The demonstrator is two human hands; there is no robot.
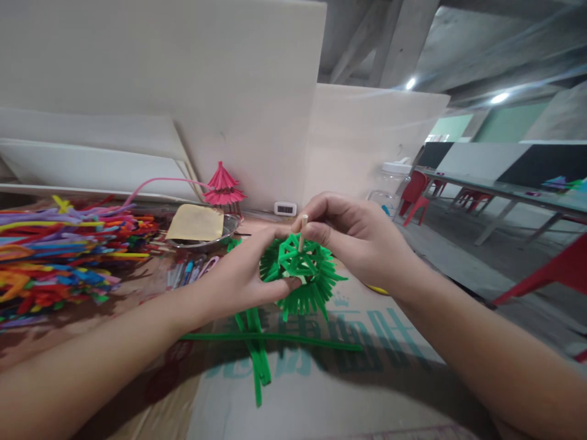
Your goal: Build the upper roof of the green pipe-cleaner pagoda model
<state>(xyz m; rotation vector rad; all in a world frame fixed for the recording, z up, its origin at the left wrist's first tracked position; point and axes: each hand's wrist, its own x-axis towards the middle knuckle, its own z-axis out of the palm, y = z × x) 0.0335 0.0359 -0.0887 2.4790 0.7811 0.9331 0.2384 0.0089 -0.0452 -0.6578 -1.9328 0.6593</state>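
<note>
A round, fringed green pipe-cleaner piece [314, 293] is held up over the printed cardboard. My left hand [245, 266] grips its left side, the thumb laid across the front and the other fingers mostly hidden behind. From the top of the piece a thin wooden stick [302, 235] rises nearly upright. My right hand [364, 238] pinches that stick between thumb and forefinger. Below, loose green pipe cleaners [316, 343] lie crossed on the cardboard.
A heap of coloured pipe cleaners [59, 250] fills the left. Behind stand a metal dish [202, 245] with a tan sponge-like square [196, 222], a pink pagoda-like model [222, 186], a small digital clock [285, 209] and a clear bottle [393, 180]. Pens [189, 269] lie near my left forearm.
</note>
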